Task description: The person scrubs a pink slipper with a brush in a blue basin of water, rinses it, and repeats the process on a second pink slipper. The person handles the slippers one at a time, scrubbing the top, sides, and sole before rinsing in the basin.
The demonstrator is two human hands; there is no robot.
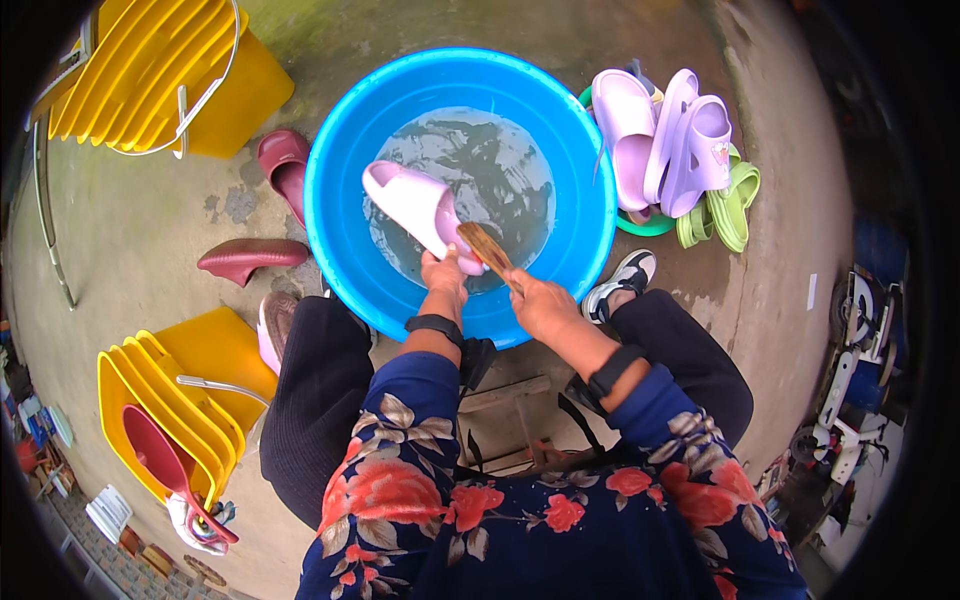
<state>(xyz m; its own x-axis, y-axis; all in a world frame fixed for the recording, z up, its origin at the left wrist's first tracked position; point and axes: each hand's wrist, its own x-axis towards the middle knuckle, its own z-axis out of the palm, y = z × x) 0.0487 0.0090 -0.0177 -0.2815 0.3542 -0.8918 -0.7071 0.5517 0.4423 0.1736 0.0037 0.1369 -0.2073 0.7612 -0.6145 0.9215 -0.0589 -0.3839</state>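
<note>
My left hand [444, 279] grips the heel end of a light pink slide sandal [415, 201], which is held tilted over the water. In my right hand [546, 306] is a wooden-backed brush [484, 246]; its head lies against the sandal's heel end, and its bristles are mostly hidden. Both hands are over the near side of a blue plastic basin [459, 61]. Murky water [510, 169] covers the basin's bottom.
Purple slides [667, 150] and green clogs [733, 202] are heaped on a green basin [651, 223] at right. Dark red slippers [253, 256] lie at left. Yellow buckets [247, 105] stand upper left, and more yellow buckets [217, 337] lower left hold a red dipper [157, 450].
</note>
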